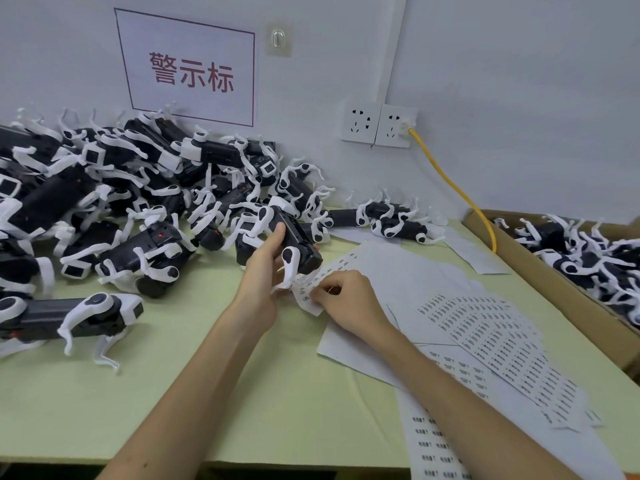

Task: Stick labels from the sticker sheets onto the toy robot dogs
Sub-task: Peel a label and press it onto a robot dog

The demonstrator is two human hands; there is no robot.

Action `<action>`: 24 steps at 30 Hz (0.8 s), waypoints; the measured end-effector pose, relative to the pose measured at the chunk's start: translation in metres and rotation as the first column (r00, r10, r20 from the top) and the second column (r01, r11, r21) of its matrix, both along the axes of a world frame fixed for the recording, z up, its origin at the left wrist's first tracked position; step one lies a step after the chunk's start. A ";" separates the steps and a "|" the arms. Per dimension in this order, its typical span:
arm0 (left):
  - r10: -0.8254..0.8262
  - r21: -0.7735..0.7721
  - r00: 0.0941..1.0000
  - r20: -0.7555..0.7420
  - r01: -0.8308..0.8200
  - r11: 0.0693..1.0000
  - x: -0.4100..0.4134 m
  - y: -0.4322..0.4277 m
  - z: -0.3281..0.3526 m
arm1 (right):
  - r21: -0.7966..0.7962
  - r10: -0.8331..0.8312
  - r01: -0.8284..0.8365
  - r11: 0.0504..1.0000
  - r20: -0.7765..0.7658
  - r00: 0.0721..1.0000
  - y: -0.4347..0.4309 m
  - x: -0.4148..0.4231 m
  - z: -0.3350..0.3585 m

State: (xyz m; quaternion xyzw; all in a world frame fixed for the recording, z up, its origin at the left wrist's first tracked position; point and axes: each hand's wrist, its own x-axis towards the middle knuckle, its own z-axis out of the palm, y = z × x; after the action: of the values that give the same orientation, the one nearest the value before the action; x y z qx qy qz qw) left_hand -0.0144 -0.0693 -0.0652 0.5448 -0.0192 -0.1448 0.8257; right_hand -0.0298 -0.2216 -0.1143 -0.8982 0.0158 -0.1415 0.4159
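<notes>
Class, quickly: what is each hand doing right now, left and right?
Left hand: closed, gripping a toy robot dog.
Right hand: fingers curled, pinching at the sticker sheet; whether a label is lifted cannot be told.

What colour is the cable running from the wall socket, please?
The cable is yellow, in the head view.

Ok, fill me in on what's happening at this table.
A person is labelling toy robot dogs. Their left hand grips one toy dog above the green table, while the right hand pinches a sticker sheet just below it. A pile of dogs lies on the left; more fill the cardboard box.
</notes>
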 end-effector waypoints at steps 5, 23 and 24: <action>0.003 0.001 1.000 -0.007 -0.003 1.000 0.000 0.000 0.000 | -0.001 -0.002 0.002 1.000 0.004 1.000 0.000 0.001 0.000; -0.235 0.022 0.956 0.176 0.235 0.972 0.000 0.004 0.003 | 0.100 0.004 -0.011 0.995 0.067 0.998 -0.006 -0.005 0.004; -0.229 0.026 0.960 0.163 0.228 0.973 0.000 0.004 0.003 | 0.099 0.010 -0.016 0.995 0.066 0.998 -0.006 -0.005 0.004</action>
State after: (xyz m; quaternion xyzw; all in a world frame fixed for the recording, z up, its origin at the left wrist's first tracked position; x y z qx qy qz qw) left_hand -0.0144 -0.0654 -0.0622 0.5521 -0.1499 -0.1936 0.7971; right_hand -0.0351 -0.2273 -0.1108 -0.8712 0.0035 -0.1673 0.4615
